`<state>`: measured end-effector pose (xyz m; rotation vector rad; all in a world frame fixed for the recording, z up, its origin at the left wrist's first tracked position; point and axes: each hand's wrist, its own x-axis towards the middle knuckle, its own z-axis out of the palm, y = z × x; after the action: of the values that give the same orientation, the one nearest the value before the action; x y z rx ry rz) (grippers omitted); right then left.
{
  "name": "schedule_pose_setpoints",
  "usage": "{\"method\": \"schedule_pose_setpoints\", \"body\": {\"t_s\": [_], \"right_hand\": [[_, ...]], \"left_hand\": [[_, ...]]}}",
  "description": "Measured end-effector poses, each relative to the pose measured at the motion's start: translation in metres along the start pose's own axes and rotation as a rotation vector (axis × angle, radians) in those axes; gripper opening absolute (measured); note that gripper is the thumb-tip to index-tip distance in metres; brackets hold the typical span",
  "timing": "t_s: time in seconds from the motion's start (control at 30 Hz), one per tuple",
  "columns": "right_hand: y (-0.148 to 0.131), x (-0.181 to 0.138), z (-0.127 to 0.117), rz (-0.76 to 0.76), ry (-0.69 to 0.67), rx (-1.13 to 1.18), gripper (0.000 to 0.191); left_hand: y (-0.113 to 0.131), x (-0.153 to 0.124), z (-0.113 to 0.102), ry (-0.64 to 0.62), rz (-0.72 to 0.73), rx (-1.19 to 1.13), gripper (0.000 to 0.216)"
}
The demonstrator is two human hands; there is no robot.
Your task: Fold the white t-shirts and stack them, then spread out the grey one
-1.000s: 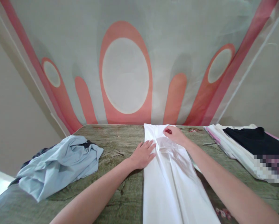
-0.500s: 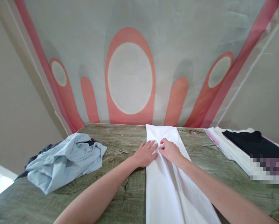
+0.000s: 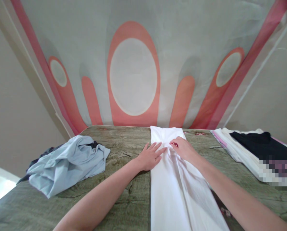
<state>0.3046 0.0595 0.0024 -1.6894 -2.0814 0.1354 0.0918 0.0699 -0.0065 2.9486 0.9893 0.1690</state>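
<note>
A white garment (image 3: 168,195), laid out as a long strip, runs from the table's far edge toward me; I cannot tell its exact kind. My left hand (image 3: 150,156) lies flat across its left edge, fingers spread over the fabric. Just right of those fingertips, my right hand (image 3: 184,148) is closed in a pinch on the cloth. Creases fan out from the pinch, and a long loose fold runs down the right half. The garment's near end lies outside the view.
A crumpled light blue garment (image 3: 70,163) lies on the left of the wood-patterned table (image 3: 124,179), with dark cloth (image 3: 44,155) under it. At the right is a stack of white clothes (image 3: 241,157) topped by a black one (image 3: 251,144). A patterned backdrop (image 3: 134,120) rises behind the table.
My right hand has moved a little to the right, drawing the pinched cloth with it. The left hand's fingers have spread wider over the fabric. Both clothes piles stay put.
</note>
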Motion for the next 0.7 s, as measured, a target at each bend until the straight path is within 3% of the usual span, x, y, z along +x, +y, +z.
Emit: {"method": "schedule_pose_setpoints", "body": {"t_s": [0.23,0.5,0.7], "right_hand": [[0.013,-0.004,-0.013,-0.243,-0.174,0.028,0.023],[0.024,-0.005,-0.014,-0.24,-0.167,-0.155,0.036],[0.036,-0.001,-0.016,-0.205,-0.174,-0.108,0.032]], "left_hand": [[-0.003,0.001,-0.003,-0.03,0.104,-0.055,0.043],[-0.004,0.002,-0.005,-0.051,0.111,-0.098,0.041],[-0.004,0.001,-0.006,-0.036,0.094,-0.121,0.038]]}}
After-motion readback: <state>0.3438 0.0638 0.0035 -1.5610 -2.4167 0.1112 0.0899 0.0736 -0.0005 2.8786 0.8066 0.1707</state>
